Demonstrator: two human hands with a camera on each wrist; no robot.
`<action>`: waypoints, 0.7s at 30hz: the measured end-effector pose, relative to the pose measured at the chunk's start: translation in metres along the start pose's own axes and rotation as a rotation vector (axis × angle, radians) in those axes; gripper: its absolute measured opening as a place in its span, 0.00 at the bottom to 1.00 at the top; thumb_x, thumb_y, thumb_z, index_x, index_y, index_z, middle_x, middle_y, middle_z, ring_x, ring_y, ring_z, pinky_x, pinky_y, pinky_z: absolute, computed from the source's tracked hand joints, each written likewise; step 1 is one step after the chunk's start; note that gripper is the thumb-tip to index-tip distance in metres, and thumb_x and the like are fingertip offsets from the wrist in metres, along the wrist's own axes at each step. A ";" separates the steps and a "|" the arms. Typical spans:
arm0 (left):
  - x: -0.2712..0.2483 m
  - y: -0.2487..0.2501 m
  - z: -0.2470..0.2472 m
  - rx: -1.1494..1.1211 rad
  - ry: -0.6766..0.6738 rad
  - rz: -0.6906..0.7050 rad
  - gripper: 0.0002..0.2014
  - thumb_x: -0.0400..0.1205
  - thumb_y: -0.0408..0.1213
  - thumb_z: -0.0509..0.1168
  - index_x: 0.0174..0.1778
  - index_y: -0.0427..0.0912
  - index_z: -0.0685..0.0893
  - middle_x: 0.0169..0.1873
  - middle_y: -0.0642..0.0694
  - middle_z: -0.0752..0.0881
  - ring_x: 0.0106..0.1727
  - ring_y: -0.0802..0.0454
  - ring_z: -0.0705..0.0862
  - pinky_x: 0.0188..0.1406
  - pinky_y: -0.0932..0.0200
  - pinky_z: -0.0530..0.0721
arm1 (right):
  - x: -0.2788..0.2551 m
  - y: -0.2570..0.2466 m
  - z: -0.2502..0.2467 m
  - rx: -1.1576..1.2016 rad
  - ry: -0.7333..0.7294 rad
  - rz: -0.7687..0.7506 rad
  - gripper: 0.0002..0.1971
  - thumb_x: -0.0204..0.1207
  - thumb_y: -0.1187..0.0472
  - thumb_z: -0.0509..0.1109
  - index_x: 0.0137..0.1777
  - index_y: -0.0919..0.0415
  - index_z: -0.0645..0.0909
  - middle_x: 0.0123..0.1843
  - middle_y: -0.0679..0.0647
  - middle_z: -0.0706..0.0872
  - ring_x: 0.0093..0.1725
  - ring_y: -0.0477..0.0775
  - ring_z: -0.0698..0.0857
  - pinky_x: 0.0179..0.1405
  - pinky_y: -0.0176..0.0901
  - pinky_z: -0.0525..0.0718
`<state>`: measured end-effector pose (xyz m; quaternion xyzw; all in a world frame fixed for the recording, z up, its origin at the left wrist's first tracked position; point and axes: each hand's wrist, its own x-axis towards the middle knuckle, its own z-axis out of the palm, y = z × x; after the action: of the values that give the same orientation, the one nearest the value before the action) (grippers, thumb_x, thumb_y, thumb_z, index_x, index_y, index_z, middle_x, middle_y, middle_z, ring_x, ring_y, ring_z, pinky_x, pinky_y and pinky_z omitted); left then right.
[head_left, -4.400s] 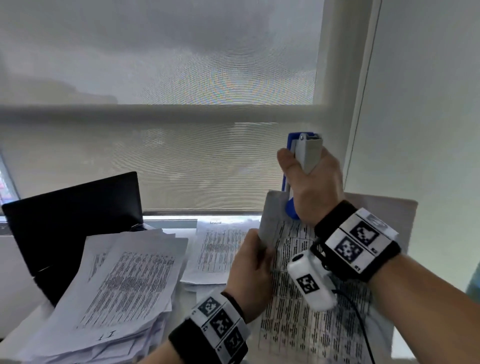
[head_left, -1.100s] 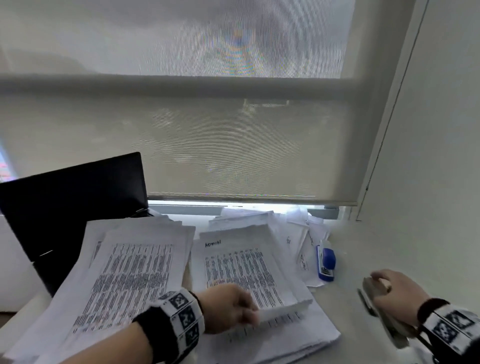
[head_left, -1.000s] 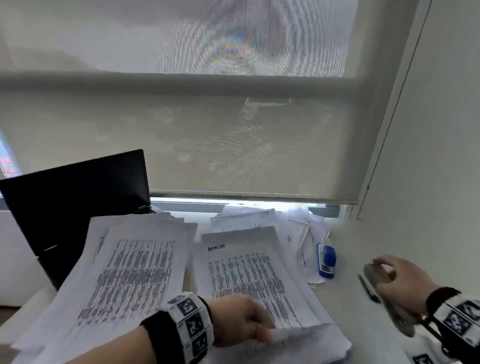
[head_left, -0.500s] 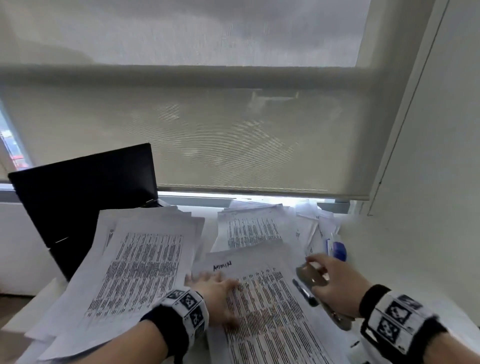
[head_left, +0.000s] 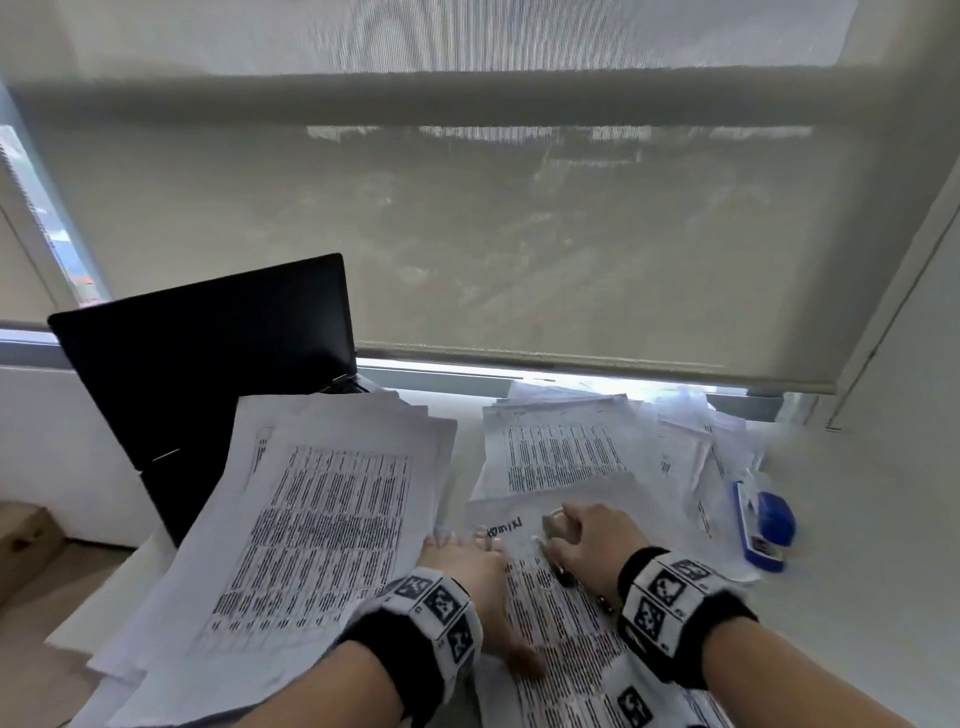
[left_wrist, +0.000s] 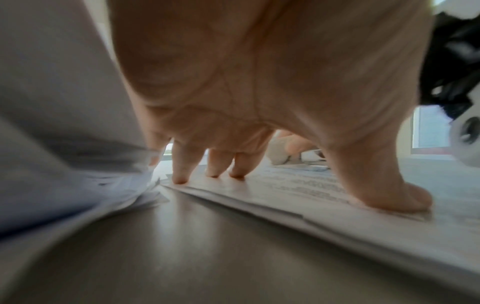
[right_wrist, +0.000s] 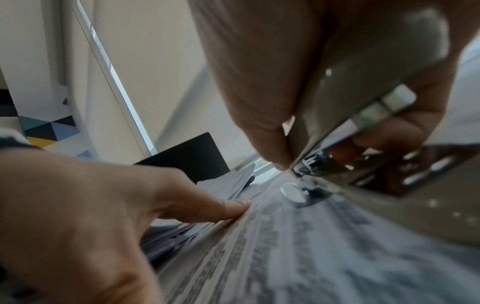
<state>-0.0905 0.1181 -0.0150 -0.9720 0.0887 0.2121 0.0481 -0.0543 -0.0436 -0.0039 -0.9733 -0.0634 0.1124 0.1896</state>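
Head view, lower centre: left hand (head_left: 467, 566) lies flat, fingers straight, on the printed stack (head_left: 561, 623); right hand (head_left: 597, 540) curls round a metal stapler (head_left: 555, 524) at its top. Blue stapler (head_left: 766, 525) right, laptop (head_left: 208, 374) left. Left wrist: 3 fingertips (left_wrist: 180, 176) and thumb press the printed stack. Right wrist: blurred, metal stapler seemingly straddling the page.

a mesh roller blind (head_left: 519, 234) covers the window above the pale desk (head_left: 857, 597).
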 end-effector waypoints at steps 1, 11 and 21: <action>0.001 -0.002 0.002 0.000 0.019 0.006 0.69 0.58 0.80 0.67 0.86 0.41 0.48 0.86 0.42 0.51 0.85 0.40 0.53 0.84 0.39 0.45 | 0.006 -0.008 0.002 -0.028 -0.006 -0.007 0.08 0.77 0.50 0.68 0.40 0.51 0.76 0.46 0.50 0.84 0.48 0.51 0.83 0.48 0.38 0.76; 0.000 -0.002 -0.006 0.046 0.058 0.088 0.59 0.61 0.77 0.69 0.79 0.38 0.65 0.76 0.38 0.71 0.75 0.40 0.71 0.80 0.41 0.61 | 0.030 -0.044 -0.003 -0.236 0.023 0.011 0.16 0.79 0.40 0.60 0.55 0.50 0.75 0.58 0.53 0.79 0.49 0.52 0.83 0.56 0.46 0.80; 0.045 -0.028 -0.030 -0.237 0.080 -0.062 0.55 0.53 0.67 0.81 0.73 0.50 0.66 0.66 0.48 0.76 0.68 0.42 0.77 0.64 0.42 0.80 | -0.005 -0.034 -0.011 -0.140 0.069 -0.101 0.10 0.82 0.48 0.61 0.58 0.51 0.76 0.50 0.50 0.79 0.34 0.37 0.66 0.31 0.26 0.63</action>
<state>-0.0328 0.1344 -0.0056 -0.9808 0.0349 0.1807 -0.0642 -0.0589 -0.0169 0.0204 -0.9830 -0.1138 0.0646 0.1288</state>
